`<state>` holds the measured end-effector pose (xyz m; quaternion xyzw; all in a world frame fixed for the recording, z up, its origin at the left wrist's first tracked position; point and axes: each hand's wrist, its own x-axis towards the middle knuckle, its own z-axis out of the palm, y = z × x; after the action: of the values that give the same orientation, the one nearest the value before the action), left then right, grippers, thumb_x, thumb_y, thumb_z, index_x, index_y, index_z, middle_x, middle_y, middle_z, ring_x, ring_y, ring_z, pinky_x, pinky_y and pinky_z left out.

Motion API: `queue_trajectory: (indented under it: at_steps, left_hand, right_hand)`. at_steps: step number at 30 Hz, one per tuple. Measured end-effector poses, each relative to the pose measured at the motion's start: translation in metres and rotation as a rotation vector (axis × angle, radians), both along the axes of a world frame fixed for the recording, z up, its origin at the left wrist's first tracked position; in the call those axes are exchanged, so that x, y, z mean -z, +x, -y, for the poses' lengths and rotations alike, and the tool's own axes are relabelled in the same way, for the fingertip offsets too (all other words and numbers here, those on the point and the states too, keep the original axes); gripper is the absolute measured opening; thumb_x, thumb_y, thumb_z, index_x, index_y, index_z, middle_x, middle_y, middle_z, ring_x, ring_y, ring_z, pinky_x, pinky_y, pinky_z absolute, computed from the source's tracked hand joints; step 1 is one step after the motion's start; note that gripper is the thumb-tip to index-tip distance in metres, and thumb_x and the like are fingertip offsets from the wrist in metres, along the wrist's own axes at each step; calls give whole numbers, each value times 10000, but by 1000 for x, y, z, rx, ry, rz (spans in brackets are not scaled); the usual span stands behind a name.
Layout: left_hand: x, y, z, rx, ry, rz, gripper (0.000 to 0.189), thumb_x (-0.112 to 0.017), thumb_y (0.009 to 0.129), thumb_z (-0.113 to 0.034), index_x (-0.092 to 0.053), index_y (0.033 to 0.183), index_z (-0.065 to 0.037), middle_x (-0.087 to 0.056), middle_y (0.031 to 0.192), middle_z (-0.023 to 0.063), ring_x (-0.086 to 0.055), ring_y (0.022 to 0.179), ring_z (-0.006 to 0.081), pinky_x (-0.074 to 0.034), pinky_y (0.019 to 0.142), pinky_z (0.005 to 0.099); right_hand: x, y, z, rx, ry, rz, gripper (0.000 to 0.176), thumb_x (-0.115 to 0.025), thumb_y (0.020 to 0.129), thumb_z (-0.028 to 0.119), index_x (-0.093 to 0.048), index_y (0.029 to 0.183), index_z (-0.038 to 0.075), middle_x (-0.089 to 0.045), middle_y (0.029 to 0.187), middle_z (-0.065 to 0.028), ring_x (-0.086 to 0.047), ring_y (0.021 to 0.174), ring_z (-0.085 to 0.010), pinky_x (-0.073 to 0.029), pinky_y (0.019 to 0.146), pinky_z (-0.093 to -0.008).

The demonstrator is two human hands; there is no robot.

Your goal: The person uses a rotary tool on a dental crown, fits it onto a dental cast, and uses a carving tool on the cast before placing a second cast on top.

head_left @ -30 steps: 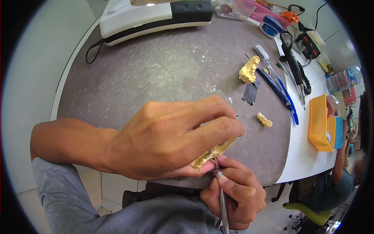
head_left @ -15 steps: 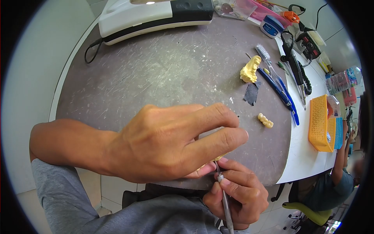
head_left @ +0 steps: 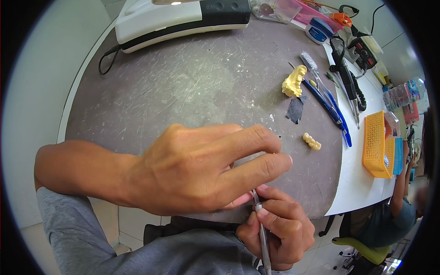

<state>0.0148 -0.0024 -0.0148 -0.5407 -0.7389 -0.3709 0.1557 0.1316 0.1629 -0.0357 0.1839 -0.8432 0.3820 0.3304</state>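
My left hand point(head_left: 201, 167) stretches across the front of the table, back upward, its fingers bent. Whatever it grips is hidden beneath the palm and fingers. Pinched between the thumb and fingers of my right hand point(head_left: 284, 229) is a slim, metal-handled craft knife point(head_left: 264, 245). Its narrow tip points up under my left fingers, where the contact is out of sight. To the right of my hands lies a tooth-coloured dental bridge point(head_left: 312, 141). Beyond it sit a yellow plaster dental model point(head_left: 294, 82) and a dark grey scrap point(head_left: 296, 109).
A toothbrush point(head_left: 310, 62), a blue pen point(head_left: 323, 101) and a handpiece point(head_left: 348, 80) lie at right. Further right are a yellow basket point(head_left: 375, 149) and a plastic bottle point(head_left: 403, 95). A white machine point(head_left: 160, 25) stands at the back. Another person point(head_left: 385, 229) sits at far right.
My right hand and the knife have shifted very slightly. A yellowish edge that showed under my left fingers is now covered. My left hand has barely moved.
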Motion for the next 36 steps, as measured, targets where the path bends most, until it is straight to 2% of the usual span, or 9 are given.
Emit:
queue_trajectory:
  at_steps: [11, 15, 17, 21, 23, 27, 30, 33, 36]
  left_hand:
    - [1, -1, 0, 0, 3, -20, 543, -835, 661, -150, -713, 1185, -83, -717, 963, 70, -641, 665, 146, -530, 491, 250]
    - [-5, -1, 7, 12, -63, 0, 606, -840, 660, -152, -688, 1242, -80, -720, 939, 54, -619, 693, 185, -528, 528, 265]
    - [-6, -4, 11, 52, -172, 71, 685, -859, 630, -169, -650, 1273, -60, -695, 1082, 85, -612, 893, 247, -558, 721, 328]
    - [-18, -9, 11, -21, -160, -2, 756, -891, 614, -193, -596, 1293, -43, -612, 1245, 121, -549, 1116, 296, -509, 915, 404]
    - [-17, -11, 13, -141, -272, 155, 782, -914, 622, -220, -551, 1291, -44, -533, 1329, 135, -480, 1240, 325, -445, 1010, 460]
    - [-19, -16, 12, -37, -218, 318, 729, -903, 673, -164, -538, 1292, -41, -547, 1297, 155, -565, 1166, 329, -513, 957, 434]
    - [-13, -19, 3, 9, 168, 273, 690, -855, 713, -19, -522, 1317, -21, -543, 1297, 184, -614, 1093, 269, -586, 850, 352]
    - [-19, -31, 8, -13, 147, -125, 702, -811, 718, 92, -512, 1345, -14, -531, 1314, 207, -638, 1062, 230, -617, 776, 296]
    - [-23, -30, 12, -30, -38, -164, 547, -721, 823, 36, -564, 1344, -11, -546, 1306, 224, -664, 1040, 265, -615, 786, 308]
  right_hand:
    - [2, 5, -1, 0, 44, -6, 266, -799, 724, -26, -603, 904, -25, -664, 786, -148, -750, 826, -350, -644, 668, -359]
    - [-3, 13, -10, -55, -343, 5, 294, -773, 794, -13, -590, 1022, 18, -616, 841, -148, -717, 723, -277, -634, 702, -358]
    - [-13, 15, -23, 153, -434, 4, 244, -779, 836, 60, -616, 1013, 20, -598, 889, -149, -678, 659, -240, -604, 637, -325]
    - [-38, -7, -85, 154, -164, -75, 173, -694, 925, 129, -652, 996, -24, -551, 945, -114, -612, 777, -204, -520, 678, -267]
    - [-64, -19, -102, 166, -66, 131, 140, -687, 919, 63, -646, 1006, -38, -542, 943, -100, -582, 835, -168, -499, 727, -246]
    - [-85, -48, -112, 265, 142, 434, 447, -731, 844, -33, -569, 1259, 6, -631, 850, -62, -622, 769, -125, -503, 680, -250]
    - [-84, -65, -118, 223, 418, 491, 282, -740, 843, 27, -638, 1106, 17, -685, 853, -107, -658, 717, -207, -520, 677, -327]
    - [-75, -70, -117, 210, 520, 483, 222, -741, 851, 58, -659, 1054, 23, -685, 865, -108, -668, 720, -247, -524, 685, -357]
    - [-64, -72, -113, 216, 572, 323, 189, -746, 849, 76, -677, 1018, 28, -679, 881, -104, -670, 732, -269, -529, 696, -368]
